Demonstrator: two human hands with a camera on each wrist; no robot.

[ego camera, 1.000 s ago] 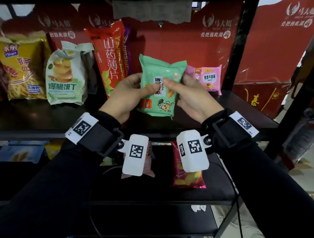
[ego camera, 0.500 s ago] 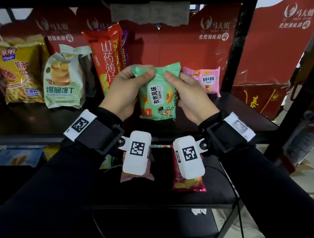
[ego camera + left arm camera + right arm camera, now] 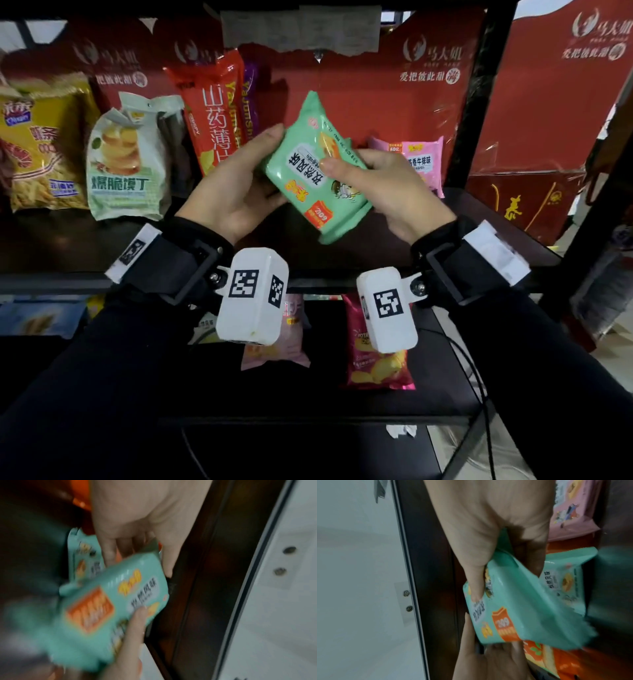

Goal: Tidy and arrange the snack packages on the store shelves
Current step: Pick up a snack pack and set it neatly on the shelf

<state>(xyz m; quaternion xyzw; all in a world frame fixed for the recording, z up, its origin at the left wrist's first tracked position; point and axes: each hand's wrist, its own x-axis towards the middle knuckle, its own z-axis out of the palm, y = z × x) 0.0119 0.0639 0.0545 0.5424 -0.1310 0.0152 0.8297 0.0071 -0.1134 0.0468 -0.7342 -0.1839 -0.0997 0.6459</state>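
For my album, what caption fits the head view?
Both hands, left hand and right hand, hold a tilted mint-green snack pack before the stocked shelf.

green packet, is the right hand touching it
Touching: in the head view the right hand presses its thumb on the green packet.

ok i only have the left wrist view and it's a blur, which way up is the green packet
Observer: In the head view the green packet is tilted, with its print upside down to the wearer. The left hand and right hand both grip it.
Operator: whats beside it on that shelf
Observer: A pink packet stands behind the right hand, and a tall red bag behind the left.
Operator: and the shelf below
Observer: A magenta chip bag lies there, under the right wrist.
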